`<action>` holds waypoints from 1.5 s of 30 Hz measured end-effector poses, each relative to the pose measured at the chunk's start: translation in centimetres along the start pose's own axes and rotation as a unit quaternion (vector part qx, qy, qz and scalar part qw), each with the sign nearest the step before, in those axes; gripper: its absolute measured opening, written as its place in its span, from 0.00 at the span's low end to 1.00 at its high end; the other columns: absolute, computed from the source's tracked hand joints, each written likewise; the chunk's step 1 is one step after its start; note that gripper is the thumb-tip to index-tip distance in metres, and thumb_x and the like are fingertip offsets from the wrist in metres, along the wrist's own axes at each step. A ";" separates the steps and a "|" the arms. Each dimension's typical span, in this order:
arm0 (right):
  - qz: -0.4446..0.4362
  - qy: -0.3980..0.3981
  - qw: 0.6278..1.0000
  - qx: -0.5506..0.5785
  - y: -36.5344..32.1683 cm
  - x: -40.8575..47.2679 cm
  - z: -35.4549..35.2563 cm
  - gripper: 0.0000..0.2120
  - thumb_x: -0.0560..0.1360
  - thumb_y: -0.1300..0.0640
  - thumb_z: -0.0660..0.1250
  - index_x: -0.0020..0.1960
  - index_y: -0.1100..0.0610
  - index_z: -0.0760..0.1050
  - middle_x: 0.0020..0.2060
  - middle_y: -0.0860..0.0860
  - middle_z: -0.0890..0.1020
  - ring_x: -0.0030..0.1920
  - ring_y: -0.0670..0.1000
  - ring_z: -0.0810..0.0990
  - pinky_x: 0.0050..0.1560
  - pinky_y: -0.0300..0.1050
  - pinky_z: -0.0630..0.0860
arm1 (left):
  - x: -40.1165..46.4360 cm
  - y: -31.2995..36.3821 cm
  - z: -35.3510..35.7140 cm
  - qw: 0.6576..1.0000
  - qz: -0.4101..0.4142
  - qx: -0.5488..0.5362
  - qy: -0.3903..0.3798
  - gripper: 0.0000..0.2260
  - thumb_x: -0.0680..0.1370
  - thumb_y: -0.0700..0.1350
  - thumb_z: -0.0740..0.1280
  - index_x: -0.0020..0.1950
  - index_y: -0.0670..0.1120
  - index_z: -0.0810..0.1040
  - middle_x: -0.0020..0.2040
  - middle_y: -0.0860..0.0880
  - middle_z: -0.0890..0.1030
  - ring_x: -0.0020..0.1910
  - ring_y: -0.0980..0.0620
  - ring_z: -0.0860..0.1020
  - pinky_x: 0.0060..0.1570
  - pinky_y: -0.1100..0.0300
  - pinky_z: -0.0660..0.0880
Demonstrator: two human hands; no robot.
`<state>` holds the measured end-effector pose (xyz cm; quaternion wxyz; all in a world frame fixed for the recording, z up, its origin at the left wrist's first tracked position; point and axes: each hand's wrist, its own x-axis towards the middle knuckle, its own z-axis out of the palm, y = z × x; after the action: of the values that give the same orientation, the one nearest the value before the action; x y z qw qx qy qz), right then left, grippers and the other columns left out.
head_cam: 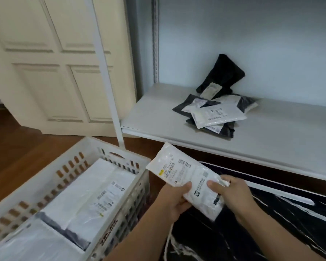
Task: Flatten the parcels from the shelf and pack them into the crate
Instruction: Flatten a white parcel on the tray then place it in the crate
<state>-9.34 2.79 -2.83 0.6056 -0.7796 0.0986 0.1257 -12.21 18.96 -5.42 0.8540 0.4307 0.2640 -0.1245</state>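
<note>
Both my hands hold a white padded parcel [184,176] with printed labels, in the air between the crate and the shelf. My left hand [174,199] grips its lower left edge with the thumb on top. My right hand [231,194] pinches its right end. The white slotted crate [132,162] stands on the floor at the lower left with several flat white and grey parcels [94,193] lying inside. On the white shelf [271,136] lies a pile of several black, grey and white parcels [215,112].
A cream panelled door [60,63] stands behind the crate. A white upright post [109,91] rises at the shelf's left corner. Below the shelf lies a black marbled surface [271,223]. Wooden floor [17,147] extends to the left.
</note>
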 end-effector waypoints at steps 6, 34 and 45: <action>-0.043 -0.075 0.996 -0.037 -1.1 1.3 8.3 0.16 0.73 0.59 0.72 0.59 0.55 0.74 0.40 0.53 0.85 0.45 0.51 0.84 0.49 0.47 0.79 | 1.0 7.4 -10.1 0.970 0.142 -0.040 0.195 0.11 0.75 0.32 0.68 0.56 0.42 0.76 0.53 0.44 0.82 0.46 0.45 0.82 0.33 0.56 0.81; -0.285 -0.239 0.684 -0.628 0.6 5.5 22.4 0.31 0.80 0.64 0.52 0.79 0.57 0.43 0.78 0.58 0.43 0.77 0.55 0.38 0.75 0.48 0.38 | 12.5 5.0 -21.3 0.617 -0.055 0.760 0.196 0.28 0.78 0.43 0.60 0.77 0.55 0.55 0.78 0.43 0.49 0.74 0.40 0.55 0.67 0.43 0.64; -0.233 -0.279 0.723 -0.587 0.1 6.3 18.1 0.30 0.81 0.61 0.55 0.79 0.57 0.47 0.79 0.52 0.49 0.78 0.52 0.42 0.76 0.54 0.47 | 9.9 9.1 -15.6 0.648 0.157 0.693 0.274 0.23 0.81 0.48 0.60 0.74 0.45 0.62 0.75 0.42 0.60 0.71 0.41 0.65 0.64 0.48 0.69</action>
<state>-4.82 20.30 -9.20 0.0372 -0.9072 -0.3534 0.2254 -5.38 37.09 -12.45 0.2024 0.9464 0.2514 -0.0119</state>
